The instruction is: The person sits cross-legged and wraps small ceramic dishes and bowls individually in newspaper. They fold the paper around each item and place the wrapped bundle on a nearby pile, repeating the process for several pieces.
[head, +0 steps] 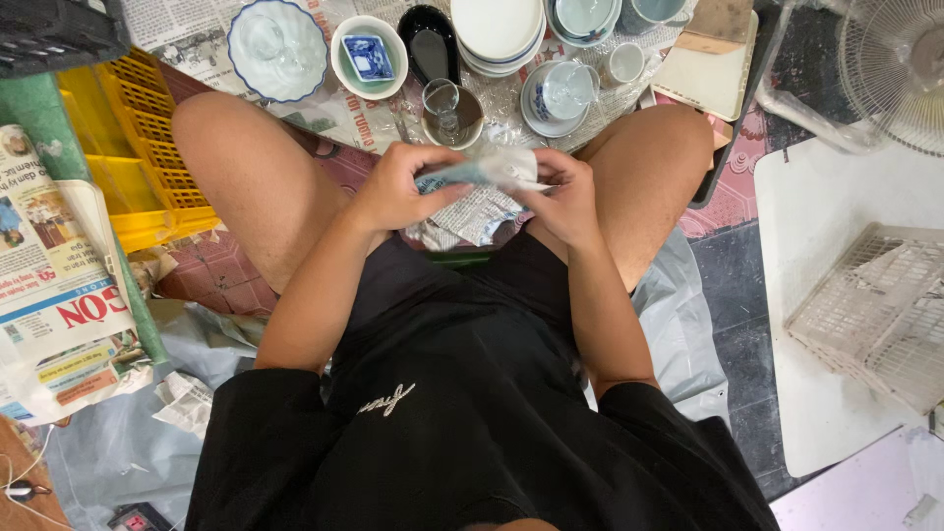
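Head view: a small flat item [462, 175], pale blue-grey along its showing edge, sits between the two hands above the person's lap, half covered by thin, crinkled clear plastic wrap [511, 165] that looks glossy and soft. What the item is made of cannot be told, since fingers and wrap hide most of it.

The left hand [398, 187] is curled, fingers bent over the item's left end and thumb pressed against it from the near side. The right hand [562, 197] is also curled, fingertips pinching the wrap and the item's right end. Both hands are closed round the bundle, not spread.

Below the hands lies crumpled newspaper [474, 214], matte and creased, on the floor between the knees. Beyond it stand glazed ceramics on more newsprint: a scalloped white bowl with a blue rim [277, 47], a round pale green bowl [369, 57] holding a small square blue-and-white dish [371, 56], a stack of white plates [497, 34], and a clear drinking glass [442, 100] set in a brown bowl. A yellow plastic lattice crate [147, 147] lies to the left, a white wire basket [875, 315] to the right.
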